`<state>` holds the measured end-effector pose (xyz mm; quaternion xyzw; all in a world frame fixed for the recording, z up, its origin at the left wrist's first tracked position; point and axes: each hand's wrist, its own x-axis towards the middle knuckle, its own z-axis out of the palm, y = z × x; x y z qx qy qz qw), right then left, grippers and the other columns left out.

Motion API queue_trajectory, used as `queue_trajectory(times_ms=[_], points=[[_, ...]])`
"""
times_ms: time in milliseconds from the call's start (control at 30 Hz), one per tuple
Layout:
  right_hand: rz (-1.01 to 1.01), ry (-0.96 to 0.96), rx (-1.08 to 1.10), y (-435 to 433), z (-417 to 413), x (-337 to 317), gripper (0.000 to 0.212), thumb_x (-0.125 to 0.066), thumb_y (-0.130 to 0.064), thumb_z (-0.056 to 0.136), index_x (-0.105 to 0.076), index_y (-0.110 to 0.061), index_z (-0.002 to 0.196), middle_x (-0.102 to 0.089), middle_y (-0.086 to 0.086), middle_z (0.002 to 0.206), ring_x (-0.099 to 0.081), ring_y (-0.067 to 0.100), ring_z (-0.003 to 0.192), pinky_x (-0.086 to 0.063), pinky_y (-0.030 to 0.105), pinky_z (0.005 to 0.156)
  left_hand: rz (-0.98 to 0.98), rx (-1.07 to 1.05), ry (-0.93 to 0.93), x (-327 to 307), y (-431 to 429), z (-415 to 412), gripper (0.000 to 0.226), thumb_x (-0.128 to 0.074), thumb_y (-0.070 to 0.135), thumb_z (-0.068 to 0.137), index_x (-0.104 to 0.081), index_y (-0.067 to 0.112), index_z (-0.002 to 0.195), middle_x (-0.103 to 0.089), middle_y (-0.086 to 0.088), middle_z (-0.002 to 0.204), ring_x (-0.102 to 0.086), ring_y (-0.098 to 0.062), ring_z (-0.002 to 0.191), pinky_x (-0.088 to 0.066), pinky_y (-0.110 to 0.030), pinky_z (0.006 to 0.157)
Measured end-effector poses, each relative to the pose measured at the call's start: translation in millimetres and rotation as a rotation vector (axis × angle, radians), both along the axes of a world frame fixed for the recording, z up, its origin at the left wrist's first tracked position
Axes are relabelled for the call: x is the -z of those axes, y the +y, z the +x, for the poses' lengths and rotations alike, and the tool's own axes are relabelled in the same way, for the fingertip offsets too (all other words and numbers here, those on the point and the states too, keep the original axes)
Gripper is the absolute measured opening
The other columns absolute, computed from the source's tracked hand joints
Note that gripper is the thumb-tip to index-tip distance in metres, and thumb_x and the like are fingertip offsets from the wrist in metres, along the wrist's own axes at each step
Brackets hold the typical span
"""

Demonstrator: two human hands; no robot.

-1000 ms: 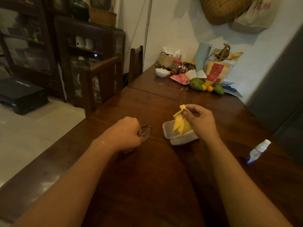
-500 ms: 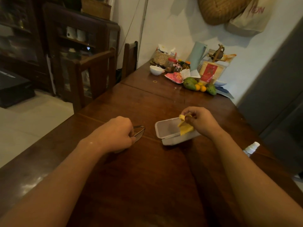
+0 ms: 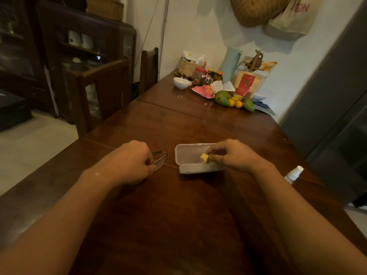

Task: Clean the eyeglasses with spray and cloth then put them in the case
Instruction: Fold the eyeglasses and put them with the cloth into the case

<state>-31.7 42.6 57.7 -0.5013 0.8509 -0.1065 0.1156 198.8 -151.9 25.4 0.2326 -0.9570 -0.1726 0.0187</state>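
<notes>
The folded eyeglasses lie low over the wooden table, gripped in the curled fingers of the left hand. Just to their right sits the open white case. The right hand pinches a small yellow cloth inside it. A spray bottle lies at the table's right edge, well apart.

A folded yellow cloth is being pinched by the right hand inside an open white plastic case; thin-framed eyeglasses are being gripped by the left hand on the dark wooden table.
</notes>
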Motion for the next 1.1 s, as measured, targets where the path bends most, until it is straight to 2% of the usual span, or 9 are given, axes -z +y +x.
queue_trajectory(times_ms=[67, 167, 267, 400, 467, 567, 800, 967, 1100], points=[[0.025, -0.024, -0.023, 2.1, 5.7, 1.7, 0.014, -0.061, -0.043, 0.097, -0.075, -0.043, 0.101, -0.070, -0.019, 0.105, -0.062, 0.006, 0.096, -0.054, 0.041, 0.083, -0.013, 0.010, -0.006, -0.7, 0.8, -0.4, 0.019, -0.064, 0.042, 0.091, -0.074, 0.029, 0.082, -0.069, 0.009, 0.077, -0.064, -0.008, 0.072, -0.052, -0.026, 0.060], [0.064, -0.055, -0.051, 8.5, 15.6, 5.9, 0.027, -0.049, -0.070, 0.092, -0.070, -0.053, 0.088, -0.068, -0.025, 0.086, -0.061, 0.000, 0.082, -0.047, 0.032, 0.069, -0.012, 0.012, -0.004, -1.7, 1.7, 0.5, 0.020, -0.064, 0.042, 0.091, -0.076, 0.027, 0.086, -0.070, 0.007, 0.082, -0.065, -0.010, 0.076, -0.058, -0.032, 0.068], [0.113, -0.038, -0.060, 13.4, 22.7, 12.7, 0.043, -0.046, -0.085, 0.077, -0.068, -0.053, 0.096, -0.067, -0.027, 0.101, -0.058, -0.005, 0.095, -0.044, 0.031, 0.081, -0.013, 0.008, 0.001, -2.0, 2.9, 0.1, 0.020, -0.064, 0.042, 0.091, -0.076, 0.026, 0.086, -0.070, 0.007, 0.082, -0.065, -0.010, 0.074, -0.057, -0.031, 0.066], [0.101, 0.022, -0.083, 15.7, 32.1, 23.8, 0.033, -0.057, -0.065, 0.089, -0.063, -0.052, 0.119, -0.062, -0.024, 0.126, -0.052, 0.006, 0.120, -0.038, 0.042, 0.102, -0.005, -0.006, -0.008, -1.4, 3.4, -1.6, 0.018, -0.065, 0.042, 0.091, -0.075, 0.028, 0.087, -0.070, 0.008, 0.084, -0.064, -0.008, 0.076, -0.056, -0.028, 0.065], [0.105, 0.080, -0.096, 16.4, 38.1, 29.1, 0.031, -0.063, -0.052, 0.092, -0.059, -0.054, 0.123, -0.057, -0.026, 0.133, -0.045, 0.007, 0.126, -0.027, 0.042, 0.097, -0.010, -0.017, -0.010, -0.9, 3.7, -2.6, 0.017, -0.065, 0.042, 0.091, -0.075, 0.028, 0.088, -0.069, 0.009, 0.083, -0.063, -0.007, 0.076, -0.052, -0.024, 0.061], [0.036, 0.092, -0.070, 18.3, 47.9, 40.2, 0.045, -0.071, -0.033, 0.091, -0.054, -0.058, 0.124, -0.053, -0.029, 0.134, -0.042, 0.003, 0.122, -0.021, 0.039, 0.088, -0.022, -0.027, -0.006, -1.6, 3.2, -3.3, 0.016, -0.067, 0.043, 0.089, -0.075, 0.029, 0.090, -0.067, 0.012, 0.084, -0.061, -0.005, 0.077, -0.048, -0.022, 0.059], [-0.175, 0.227, 0.056, 29.2, 61.7, 49.3, 0.035, -0.067, -0.047, 0.087, -0.062, -0.053, 0.120, -0.059, -0.026, 0.132, -0.043, 0.003, 0.131, -0.019, 0.040, 0.102, -0.033, -0.017, 0.019, -9.5, -3.8, 8.5, 0.020, -0.074, 0.048, 0.083, -0.078, 0.030, 0.090, -0.067, 0.016, 0.082, -0.061, -0.003, 0.079, -0.051, -0.021, 0.062], [-0.378, 0.281, 0.136, 28.0, 77.2, 29.1, 0.029, -0.052, -0.045, 0.088, -0.075, -0.039, 0.106, -0.072, -0.020, 0.098, -0.059, 0.001, 0.089, -0.039, 0.039, 0.098, 0.035, -0.104, 0.228, -19.6, -10.3, 23.8, 0.014, -0.072, 0.048, 0.083, -0.073, 0.035, 0.081, -0.067, 0.016, 0.077, -0.063, -0.001, 0.075, -0.051, -0.022, 0.059], [-0.412, 0.332, 0.020, 3.4, 92.3, 3.3, 0.019, -0.056, -0.039, 0.096, -0.072, -0.039, 0.106, -0.072, -0.020, 0.096, -0.056, -0.001, 0.083, -0.031, 0.034, 0.091, -0.038, -0.262, 0.349, -24.6, -28.8, 40.1, 0.010, -0.075, 0.043, 0.081, -0.072, 0.036, 0.075, -0.067, 0.014, 0.074, -0.065, -0.009, 0.078, -0.057, -0.034, 0.070]])
